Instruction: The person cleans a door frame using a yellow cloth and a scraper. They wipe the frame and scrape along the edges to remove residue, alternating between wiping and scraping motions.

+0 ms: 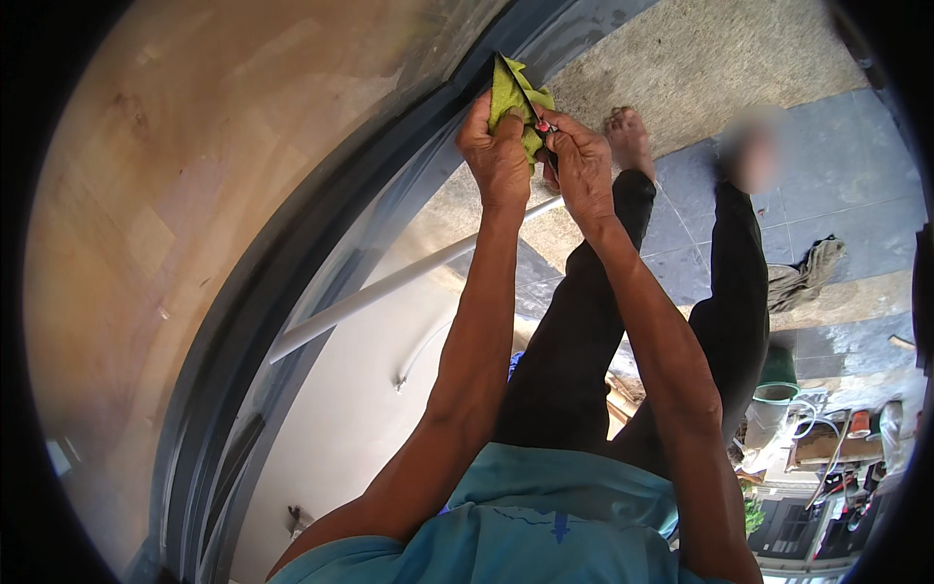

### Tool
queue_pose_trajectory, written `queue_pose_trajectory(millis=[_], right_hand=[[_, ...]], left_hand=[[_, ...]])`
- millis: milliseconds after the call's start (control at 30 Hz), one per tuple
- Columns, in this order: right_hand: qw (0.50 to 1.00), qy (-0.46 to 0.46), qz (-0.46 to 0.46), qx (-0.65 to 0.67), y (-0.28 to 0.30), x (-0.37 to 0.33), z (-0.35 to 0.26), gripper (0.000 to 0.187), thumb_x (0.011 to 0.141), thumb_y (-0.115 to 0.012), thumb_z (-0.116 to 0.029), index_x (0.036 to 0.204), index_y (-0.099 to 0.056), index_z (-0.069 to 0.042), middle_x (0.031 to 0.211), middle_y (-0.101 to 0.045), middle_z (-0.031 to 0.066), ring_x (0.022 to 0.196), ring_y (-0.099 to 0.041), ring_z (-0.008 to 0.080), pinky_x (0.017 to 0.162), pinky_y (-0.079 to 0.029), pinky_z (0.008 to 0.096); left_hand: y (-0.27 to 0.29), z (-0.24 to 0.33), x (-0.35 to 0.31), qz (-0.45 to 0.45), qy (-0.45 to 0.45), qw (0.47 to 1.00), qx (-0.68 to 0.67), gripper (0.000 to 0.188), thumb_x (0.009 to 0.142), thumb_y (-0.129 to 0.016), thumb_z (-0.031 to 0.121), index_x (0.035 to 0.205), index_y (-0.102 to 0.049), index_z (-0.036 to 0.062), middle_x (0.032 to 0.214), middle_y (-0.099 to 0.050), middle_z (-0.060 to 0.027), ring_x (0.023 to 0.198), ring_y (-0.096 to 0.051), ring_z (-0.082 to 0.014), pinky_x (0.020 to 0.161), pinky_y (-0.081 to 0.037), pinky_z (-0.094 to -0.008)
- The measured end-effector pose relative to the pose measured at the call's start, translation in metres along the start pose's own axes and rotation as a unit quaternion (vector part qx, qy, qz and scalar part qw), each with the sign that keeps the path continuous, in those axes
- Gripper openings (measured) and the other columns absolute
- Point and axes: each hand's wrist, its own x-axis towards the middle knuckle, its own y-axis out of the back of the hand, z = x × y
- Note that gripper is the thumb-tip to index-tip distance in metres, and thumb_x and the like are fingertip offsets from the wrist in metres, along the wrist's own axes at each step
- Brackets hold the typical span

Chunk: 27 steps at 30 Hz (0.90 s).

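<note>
Both my hands are raised together beside the dark frame at the top of the view. Bunched yellow-green cloth [508, 94] is gripped in my left hand [496, 161], its fingers closed around the fabric. My right hand [582, 165] is closed on a thin, dark, pointed tool [521, 86] with a small red part near the fingers. The tool's long edge lies against the cloth and its tip points up and left. Its exact kind cannot be made out, and my fingers hide its lower end.
A curved-looking dark frame [336, 165] borders a brown, glossy panel [146, 195] on the left. A white pipe [389, 287] slants below my hands. On the grey tiles [827, 156] lies a crumpled grey cloth [812, 274]. A green bucket [776, 375] stands near clutter at lower right.
</note>
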Motion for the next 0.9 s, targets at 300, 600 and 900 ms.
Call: queue_pose_trajectory(millis=[300,600,900], right_hand=[[0.936,-0.065,-0.144,0.315,0.075,-0.035,-0.043,0.060,0.097,-0.067,-0.039,0.144,-0.054,-0.004,0.079,-0.061,0.0091,0.055,-0.055,0.0159,0.046,-0.045,0.0298],[0.930,-0.158,-0.126,0.306,0.141,-0.097,-0.043,0.061,0.097,-0.066,-0.040,0.142,-0.053,-0.001,0.079,-0.065,0.0112,0.056,-0.058,0.0184,0.050,-0.050,0.0325],[0.947,-0.096,-0.003,0.305,0.159,-0.068,-0.042,0.030,0.105,-0.050,-0.021,0.126,-0.058,-0.002,0.079,-0.067,0.0122,0.057,-0.060,0.0201,0.051,-0.051,0.0338]], left_hand=[[0.009,0.015,-0.028,-0.072,0.171,0.957,-0.225,0.032,0.091,-0.063,0.001,0.123,-0.064,-0.0034,0.111,-0.070,-0.0106,0.097,-0.069,-0.0166,0.089,-0.057,-0.0310],[0.007,0.021,-0.045,-0.064,0.013,0.995,0.072,0.031,0.099,-0.068,0.014,0.127,-0.066,0.0005,0.109,-0.069,-0.0041,0.096,-0.064,-0.0095,0.087,-0.054,-0.0265],[-0.030,0.058,-0.016,0.018,-0.202,0.954,0.221,0.030,0.099,-0.063,0.005,0.128,-0.064,-0.0018,0.110,-0.069,-0.0091,0.096,-0.064,-0.0146,0.087,-0.053,-0.0301]])
